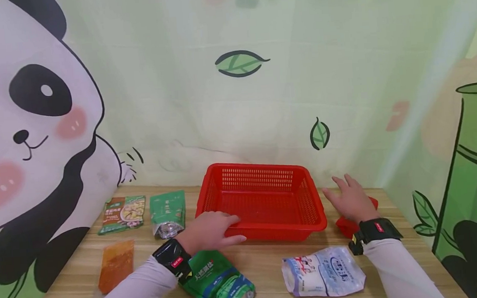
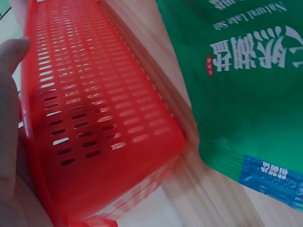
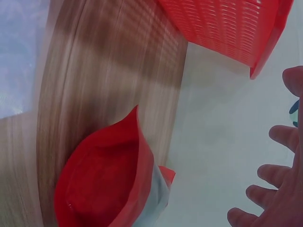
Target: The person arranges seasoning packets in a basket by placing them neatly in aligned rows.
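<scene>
The basket [image 1: 277, 234] stood upright toward the back of the table [image 1: 267, 263], between the two hands. The left hand [image 1: 208, 232] reached over its front side near the left end, fingers loosely extended and not clenched; whether they touched the plastic was hard to tell. The right hand [image 1: 352, 202] hung with fingers spread, grasping nothing, over the red bag [image 3: 102, 175] at the basket's right. The salt bag [image 1: 224, 279] lay just in front of the basket, below the left hand, and the white bag [image 1: 323, 272] farther right. A pull from the left alone could have swung the basket askew, its right end being unheld. Drawn nearer, it might have caught the salt bag and tipped. A low sweep of the right hand could have knocked the red bag aside.
</scene>
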A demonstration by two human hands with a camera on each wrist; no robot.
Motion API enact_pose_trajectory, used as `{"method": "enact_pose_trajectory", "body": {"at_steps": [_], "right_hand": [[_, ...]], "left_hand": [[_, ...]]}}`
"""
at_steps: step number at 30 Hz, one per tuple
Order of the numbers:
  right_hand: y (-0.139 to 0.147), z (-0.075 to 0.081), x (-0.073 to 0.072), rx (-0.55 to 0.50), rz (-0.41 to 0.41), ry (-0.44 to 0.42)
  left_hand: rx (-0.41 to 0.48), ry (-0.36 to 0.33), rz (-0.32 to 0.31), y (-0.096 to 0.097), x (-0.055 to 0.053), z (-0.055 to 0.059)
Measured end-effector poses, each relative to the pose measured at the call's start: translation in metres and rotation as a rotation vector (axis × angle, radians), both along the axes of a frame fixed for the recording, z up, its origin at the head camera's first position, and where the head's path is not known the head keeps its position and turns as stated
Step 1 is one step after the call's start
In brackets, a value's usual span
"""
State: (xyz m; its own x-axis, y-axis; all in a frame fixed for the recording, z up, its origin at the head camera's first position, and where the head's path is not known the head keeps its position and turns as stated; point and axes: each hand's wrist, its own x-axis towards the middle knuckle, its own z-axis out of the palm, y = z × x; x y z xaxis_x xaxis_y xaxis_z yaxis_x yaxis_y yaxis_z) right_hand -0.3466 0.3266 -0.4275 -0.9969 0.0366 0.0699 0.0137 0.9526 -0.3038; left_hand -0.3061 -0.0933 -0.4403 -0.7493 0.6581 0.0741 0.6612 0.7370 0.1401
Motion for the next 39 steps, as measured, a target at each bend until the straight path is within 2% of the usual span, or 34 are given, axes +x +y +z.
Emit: {"method": "enact_pose_trajectory", "body": {"at_steps": [7, 16, 25, 33, 36, 39], "right_hand": [[0.002, -0.002, 0.002, -0.014, -0.009, -0.012], [0.005, -0.008, 0.001, -0.016, -0.029, -0.008], [0.005, -0.005, 0.008, -0.033, -0.036, -0.007], [0.009, -0.007, 0.009, -0.024, -0.048, -0.033], [0.012, -0.01, 0.009, -0.018, -0.072, -0.039], [0.016, -0.013, 0.009, -0.021, -0.137, -0.059]], "left_hand": [[-0.011, 0.014, -0.007, 0.002, -0.002, -0.001], [-0.017, 0.06, 0.041, 0.006, -0.003, -0.007], [-0.053, 0.161, 0.117, 0.012, -0.004, -0.015], [-0.067, 0.219, 0.143, 0.012, -0.005, -0.019], [-0.078, 0.228, 0.143, 0.013, -0.006, -0.02], [-0.082, 0.235, 0.139, 0.013, -0.007, -0.021]]}}
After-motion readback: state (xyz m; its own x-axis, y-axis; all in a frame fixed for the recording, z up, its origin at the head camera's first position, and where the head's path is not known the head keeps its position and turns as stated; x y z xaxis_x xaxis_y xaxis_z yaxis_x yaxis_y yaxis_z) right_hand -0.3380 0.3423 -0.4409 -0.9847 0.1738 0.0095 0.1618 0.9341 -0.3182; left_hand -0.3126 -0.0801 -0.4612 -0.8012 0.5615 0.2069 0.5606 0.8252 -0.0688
